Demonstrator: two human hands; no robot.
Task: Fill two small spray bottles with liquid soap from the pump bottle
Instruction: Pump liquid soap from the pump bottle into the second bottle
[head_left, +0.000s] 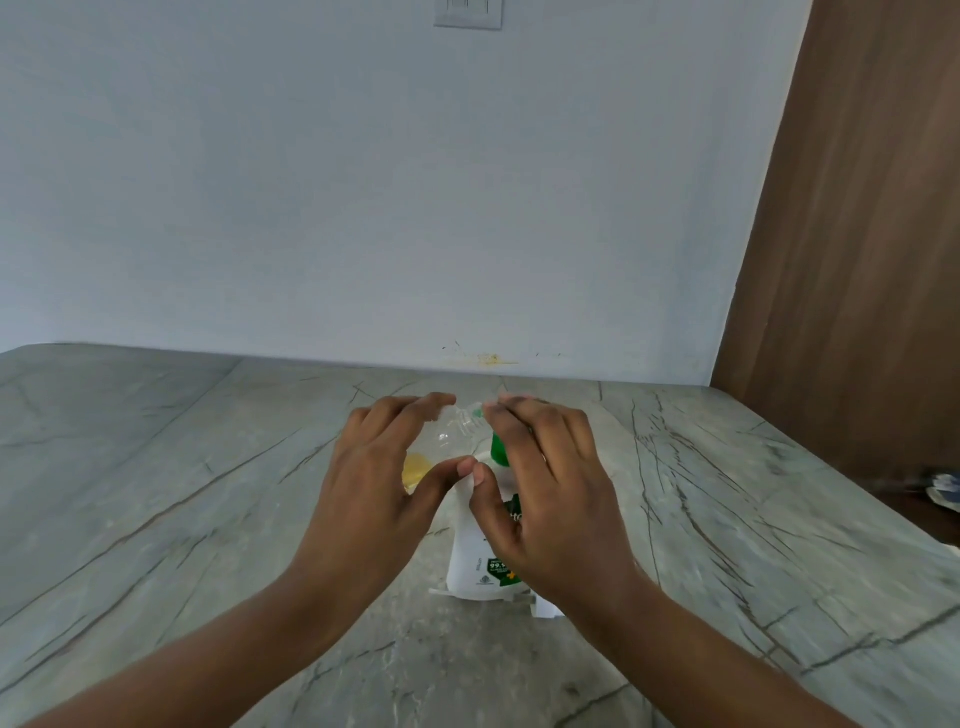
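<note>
Head view: I am observing the left hand (374, 467) curling round a small clear plastic spray bottle (447, 436), which is lying tilted with yellow liquid sitting at its base. The right hand (550, 478) is arching over the green pump head (500, 449) of the white plastic pump bottle (470, 556); I cannot tell whether it is gripping. The thumbs are touching. The pump bottle is standing mid-way between the near and far edges of the grey veined stone counter (208, 519).

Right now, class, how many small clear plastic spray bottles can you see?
1: the small clear plastic spray bottle, holding some yellow liquid, is held in the left hand, just left of the white plastic pump bottle. A second may be hidden.
</note>
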